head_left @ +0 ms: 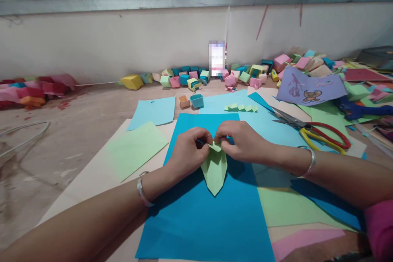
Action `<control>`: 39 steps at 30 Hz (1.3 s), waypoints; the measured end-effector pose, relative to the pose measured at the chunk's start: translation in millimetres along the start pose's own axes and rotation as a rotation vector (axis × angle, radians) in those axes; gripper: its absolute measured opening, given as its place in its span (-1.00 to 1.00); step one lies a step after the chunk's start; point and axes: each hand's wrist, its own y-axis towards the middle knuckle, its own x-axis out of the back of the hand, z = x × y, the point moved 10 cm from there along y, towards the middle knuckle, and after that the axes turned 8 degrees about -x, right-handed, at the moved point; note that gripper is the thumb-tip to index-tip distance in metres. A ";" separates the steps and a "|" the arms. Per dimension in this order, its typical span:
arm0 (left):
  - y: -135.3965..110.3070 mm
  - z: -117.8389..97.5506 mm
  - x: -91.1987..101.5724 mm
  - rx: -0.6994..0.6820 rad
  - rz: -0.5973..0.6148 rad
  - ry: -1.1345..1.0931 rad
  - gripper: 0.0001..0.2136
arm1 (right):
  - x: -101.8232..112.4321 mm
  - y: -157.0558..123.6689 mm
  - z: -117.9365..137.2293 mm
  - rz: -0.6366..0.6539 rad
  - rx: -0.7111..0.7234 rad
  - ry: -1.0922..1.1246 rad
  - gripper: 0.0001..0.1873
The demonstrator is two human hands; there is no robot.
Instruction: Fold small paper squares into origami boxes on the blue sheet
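1. Over the blue sheet (pixel 202 225), the folded green paper (pixel 215 172) was positioned between both hands, tip toward the person.
2. The left hand (pixel 189 147) had its grip pinched on the paper's far edge, left side.
3. The right hand (pixel 242 141) had its grip pinched on the same edge, right side.
4. Scissors (pixel 301 124) lay to the right, blades parted; a light green sheet (pixel 138 151) lay left.
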 end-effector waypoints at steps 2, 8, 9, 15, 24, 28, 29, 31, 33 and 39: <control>-0.3 -0.7 0.2 -0.005 0.000 0.005 -0.83 | -1.5 0.0 -2.1 0.005 -0.038 0.002 -0.88; -0.3 -9.0 -5.1 -0.038 0.057 -0.069 -0.81 | -8.1 0.8 -4.8 0.032 -0.066 0.013 -0.87; -0.4 -8.6 -5.9 -0.019 0.066 -0.104 -0.82 | -7.5 0.9 -4.5 0.027 -0.061 0.012 -0.88; 0.1 2.6 1.2 0.123 0.032 -0.059 -0.96 | 3.6 -1.2 -0.9 -0.058 -0.022 0.031 -0.84; -1.0 -10.1 6.3 -0.007 0.029 0.141 -0.90 | -4.8 -6.4 7.4 -0.062 0.078 -0.114 -0.86; -3.5 -23.6 8.9 -0.103 -0.021 0.189 -0.87 | -10.5 -15.2 19.6 -0.133 0.203 -0.384 -0.81; -4.1 -27.3 9.2 -0.131 -0.029 0.198 -0.87 | -9.9 -18.1 24.2 -0.160 0.241 -0.415 -0.78; -5.3 -33.2 10.3 -0.171 -0.043 0.209 -0.86 | -6.7 -23.3 32.0 -0.216 0.297 -0.446 -0.75; -5.9 -36.6 11.7 -0.189 -0.056 0.220 -0.86 | -3.0 -26.0 35.9 -0.257 0.320 -0.454 -0.73; -4.7 -22.0 1.4 -0.051 0.051 0.176 -0.85 | -3.4 -27.3 38.1 -0.266 0.348 -0.477 -0.68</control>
